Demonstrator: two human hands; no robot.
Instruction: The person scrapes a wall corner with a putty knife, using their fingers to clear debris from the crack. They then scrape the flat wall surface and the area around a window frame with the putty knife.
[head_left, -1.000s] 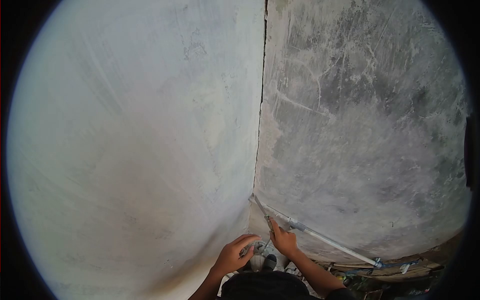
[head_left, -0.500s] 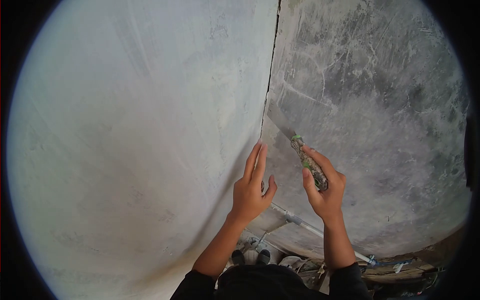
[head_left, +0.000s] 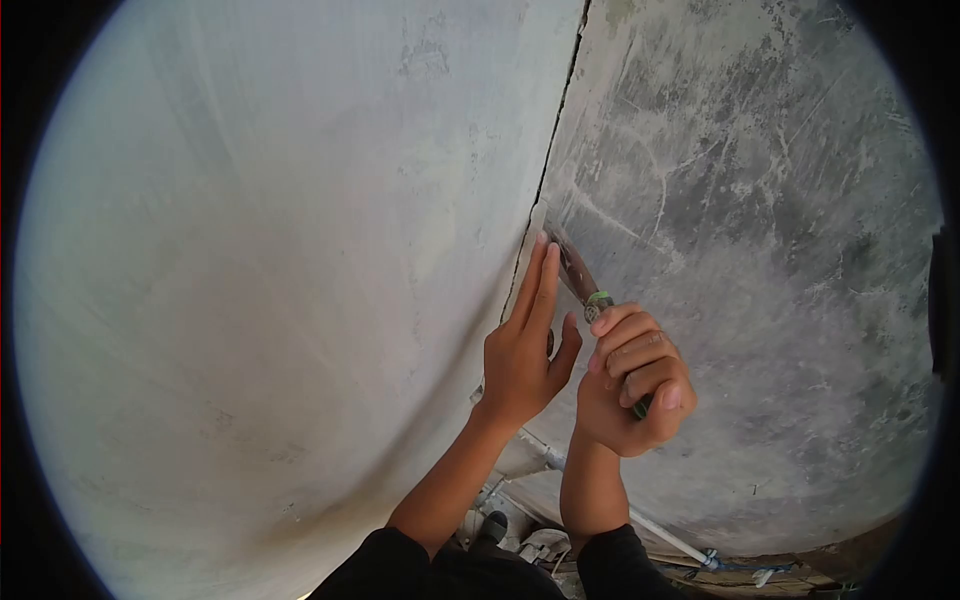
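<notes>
Closest to the camera, the dark sleeves (head_left: 400, 565) sit at the bottom edge, and both bare forearms now reach steeply upward; a second ago the hands were far lower, down by the foot of the corner. The left hand (head_left: 525, 360) has climbed a little since half a second ago. Its fingers are straight and pressed together, lying along the corner, with the thumb cocked out to the side and the fingertips (head_left: 545, 245) close to the blade. It holds nothing.

The right hand (head_left: 635, 385) has changed more. Half a second ago it held the handle loosely, with a finger stretched along it; now it is curled into a tight fist around the handle. The putty knife (head_left: 575, 268) it grips has turned as well: the blade, which lay broad against the right wall (head_left: 760, 250), now shows narrow and points up and to the left, its tip at the corner crack (head_left: 555, 130), just beside the left fingertips.

As I judge it, the work has moved from the bottom of the joint to this higher stretch, with the tool set to bear on the crack itself and the free hand steadying next to it. Whether the blade carries any filler cannot be told.

The left wall (head_left: 270, 300) is smooth and pale. Far below, a pipe (head_left: 660, 535) runs along the base of the right wall
</notes>
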